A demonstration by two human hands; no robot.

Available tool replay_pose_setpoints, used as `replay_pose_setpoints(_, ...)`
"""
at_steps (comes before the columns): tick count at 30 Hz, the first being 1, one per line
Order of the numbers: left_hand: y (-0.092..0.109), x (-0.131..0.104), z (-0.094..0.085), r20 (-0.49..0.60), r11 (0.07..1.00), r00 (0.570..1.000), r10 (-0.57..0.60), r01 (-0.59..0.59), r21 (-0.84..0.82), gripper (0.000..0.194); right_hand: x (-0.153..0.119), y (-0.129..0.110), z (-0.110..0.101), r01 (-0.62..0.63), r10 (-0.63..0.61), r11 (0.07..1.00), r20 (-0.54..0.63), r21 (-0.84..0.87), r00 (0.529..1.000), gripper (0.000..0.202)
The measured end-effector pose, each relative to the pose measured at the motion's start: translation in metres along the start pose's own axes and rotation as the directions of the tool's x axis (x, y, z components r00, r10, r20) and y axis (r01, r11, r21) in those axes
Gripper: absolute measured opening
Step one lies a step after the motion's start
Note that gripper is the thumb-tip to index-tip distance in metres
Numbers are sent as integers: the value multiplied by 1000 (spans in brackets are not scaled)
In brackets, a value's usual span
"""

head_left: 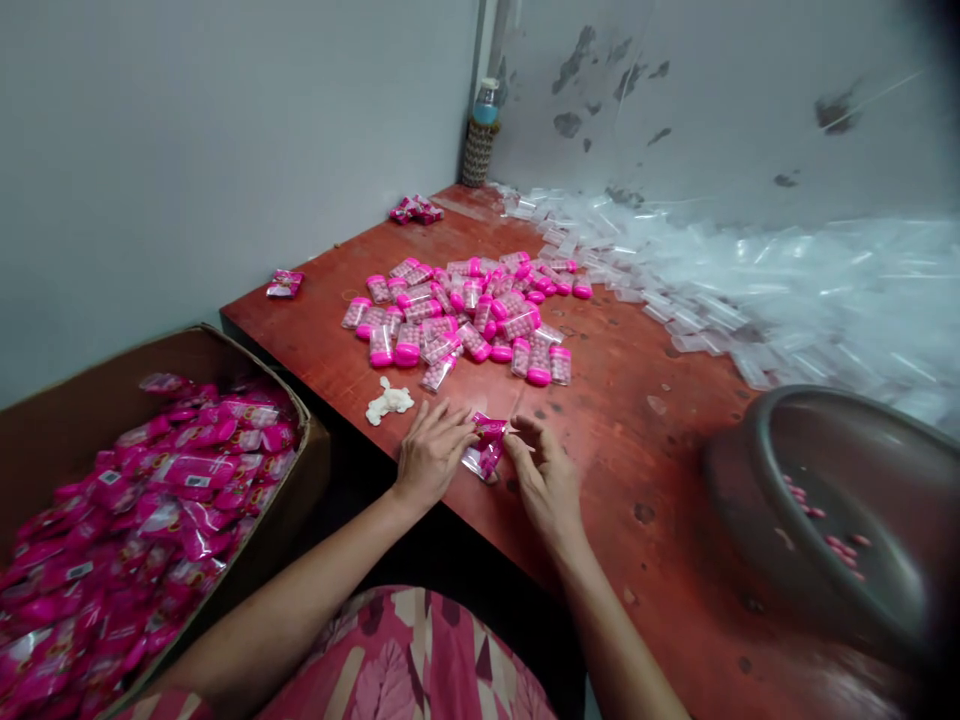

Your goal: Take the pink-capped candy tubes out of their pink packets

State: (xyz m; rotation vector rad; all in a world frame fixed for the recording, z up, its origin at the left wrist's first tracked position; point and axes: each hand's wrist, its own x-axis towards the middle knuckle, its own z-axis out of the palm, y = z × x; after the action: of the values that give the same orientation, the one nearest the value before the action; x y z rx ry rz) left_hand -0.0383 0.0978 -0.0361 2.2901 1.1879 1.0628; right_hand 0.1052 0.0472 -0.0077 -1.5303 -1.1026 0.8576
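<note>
Near the front edge of the red table, a pink and clear packet (486, 445) lies between my hands. My left hand (435, 450) rests at its left side, fingers held together, the fingertips touching the packet. My right hand (544, 475) pinches the packet's upper right corner between thumb and index finger, the other fingers curled. Just beyond my hands is a heap of small clear containers (469, 310) with pink caps and pink balls inside. A crumpled white lump (389, 400) sits to the left of the heap.
A cardboard box (304, 420) of pink packets stands at the left, below the table (622, 450). A dark bowl (765, 430) with some pink balls is at the right. Clear plastic sleeves (810, 290) pile along the back wall. A bottle (486, 105) stands in the corner.
</note>
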Motion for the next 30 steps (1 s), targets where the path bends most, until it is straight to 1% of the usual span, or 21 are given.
replay_pose_setpoints(2, 5, -1, -2, -32, 994, 999, -21, 17, -108, 23, 3, -4, 7, -78, 76, 982, 17, 173, 997, 35)
replay_pose_setpoints(4, 11, 0, -6, -15, 962, 995, -104, 96, -254, 26, 6, -8, 9, -140, 131, 946, 49, 293, 990, 34)
replay_pose_setpoints(6, 15, 3, -12, 66, 867, 962, -266, 269, -421, 34, 8, -10, 7, -159, 140, 929, 81, 334, 987, 32)
replay_pose_setpoints(7, 16, 5, -15, 149, 787, 928, -341, 368, -496, 37, 9, -11, 5, -156, 128, 930, 105, 334, 986, 32)
replay_pose_setpoints(8, 17, 7, -18, 262, 688, 884, -387, 466, -556, 39, 9, -12, 2, -154, 114, 935, 141, 320, 983, 31)
replay_pose_setpoints(9, 17, 8, -20, 387, 580, 833, -396, 554, -597, 38, 10, -13, -1, -156, 103, 943, 188, 295, 977, 31)
replay_pose_setpoints(11, 17, 12, -23, 589, 384, 730, -347, 683, -621, 34, 12, -14, -8, -151, 85, 964, 287, 218, 954, 30)
replay_pose_setpoints(12, 17, 13, -23, 645, 311, 689, -331, 725, -615, 31, 14, -15, -11, -136, 76, 977, 332, 163, 940, 29)
replay_pose_setpoints(13, 16, 14, -22, 672, 256, 659, -337, 751, -609, 29, 18, -15, -15, -107, 64, 990, 371, 97, 926, 27)
replay_pose_setpoints(15, 16, 14, -20, 672, 195, 629, -392, 770, -608, 25, 32, -15, -25, 13, 19, 997, 402, -77, 915, 22)
replay_pose_setpoints(16, 17, 14, -19, 662, 176, 620, -421, 772, -612, 24, 42, -14, -31, 99, -17, 976, 384, -194, 923, 20)
replay_pose_setpoints(17, 17, 14, -18, 652, 154, 612, -448, 771, -618, 23, 54, -13, -37, 188, -66, 925, 347, -329, 935, 20)
replay_pose_setpoints(18, 18, 14, -17, 644, 129, 602, -473, 770, -624, 23, 68, -11, -44, 267, -134, 836, 295, -479, 946, 21)
replay_pose_setpoints(19, 19, 13, -17, 638, 104, 591, -494, 769, -631, 23, 83, -9, -50, 326, -200, 710, 265, -624, 943, 23)
replay_pose_setpoints(20, 20, 13, -17, 632, 82, 581, -514, 766, -637, 22, 98, -8, -56, 370, -249, 570, 275, -734, 929, 27)
replay_pose_setpoints(22, 21, 12, -18, 625, 44, 562, -541, 761, -647, 22, 126, -5, -66, 486, -269, 332, 412, -809, 870, 35)
replay_pose_setpoints(23, 22, 11, -18, 624, 27, 555, -550, 759, -651, 22, 138, -4, -69, 553, -243, 250, 502, -794, 830, 39)
replay_pose_setpoints(25, 23, 10, -20, 618, -4, 545, -566, 748, -664, 21, 156, -3, -73, 663, -161, 157, 643, -732, 748, 45)
replay_pose_setpoints(26, 23, 10, -21, 618, -21, 541, -571, 742, -670, 20, 161, -4, -73, 692, -121, 133, 681, -710, 722, 46)
replay_pose_setpoints(28, 21, 9, -23, 615, -61, 529, -585, 727, -684, 17, 166, -5, -73, 710, -66, 97, 708, -697, 703, 44)
replay_pose_setpoints(30, 20, 10, -24, 614, -108, 511, -601, 710, -696, 14, 166, -7, -73, 708, -45, 68, 707, -703, 706, 39)
